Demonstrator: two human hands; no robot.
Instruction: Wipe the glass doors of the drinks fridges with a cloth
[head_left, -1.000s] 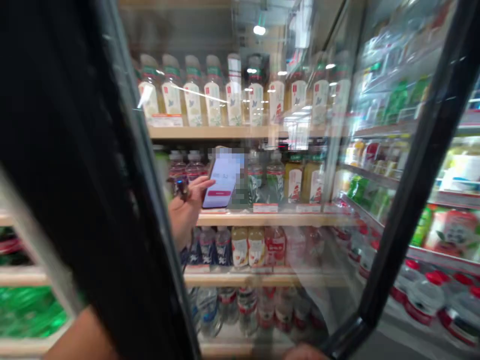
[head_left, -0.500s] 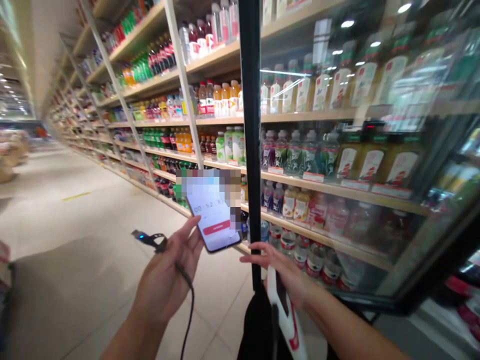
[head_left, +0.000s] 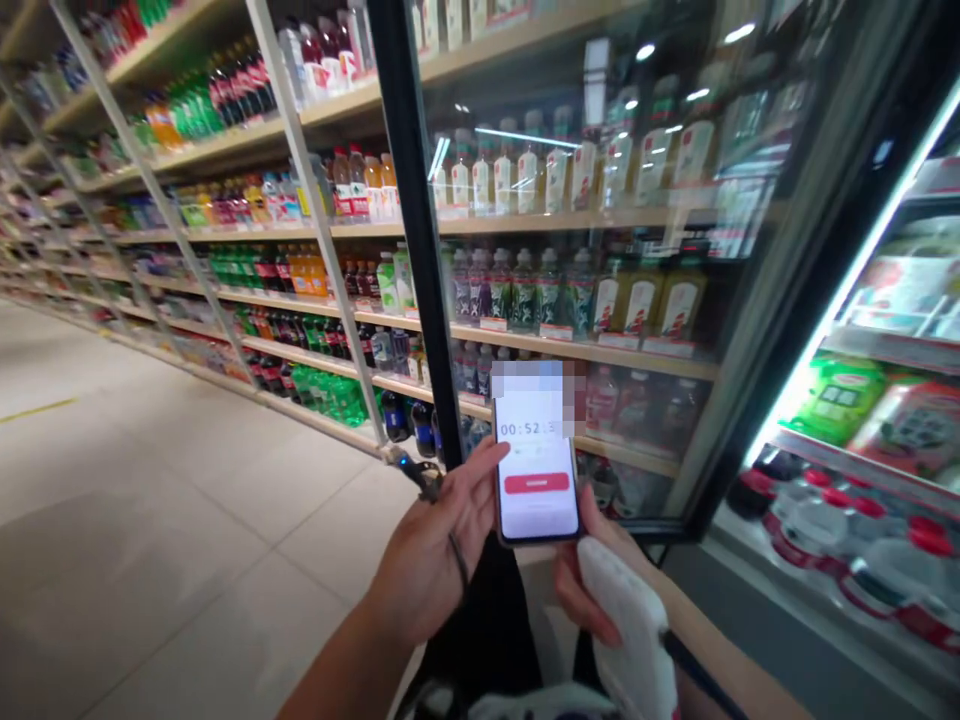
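My left hand (head_left: pixel 431 540) grips the left side of a smartphone (head_left: pixel 536 515), its thumb along the edge. The lit screen shows a timer reading 00:52 and a red button; its top is blurred out. A black cable also runs through this hand, and the cable's plug (head_left: pixel 415 470), with a small blue light, sticks out beyond it. My right hand (head_left: pixel 589 590) is closed around a white, rounded device (head_left: pixel 634 625) with a black cable at its side. Its fingertips reach the phone's lower right edge.
A black-framed glass door (head_left: pixel 420 230) stands open before me, bottles showing through it. Long shelves of drinks (head_left: pixel 262 300) run away to the left above a tiled floor (head_left: pixel 202 520). At the right is a lit cooler with red-capped bottles (head_left: pixel 885 560) and a green package (head_left: pixel 836 395).
The view has swung right, showing more of the cooler. The phone has come upright and nearer my right hand, whose fingers now meet its edge. The white device has turned in that hand.
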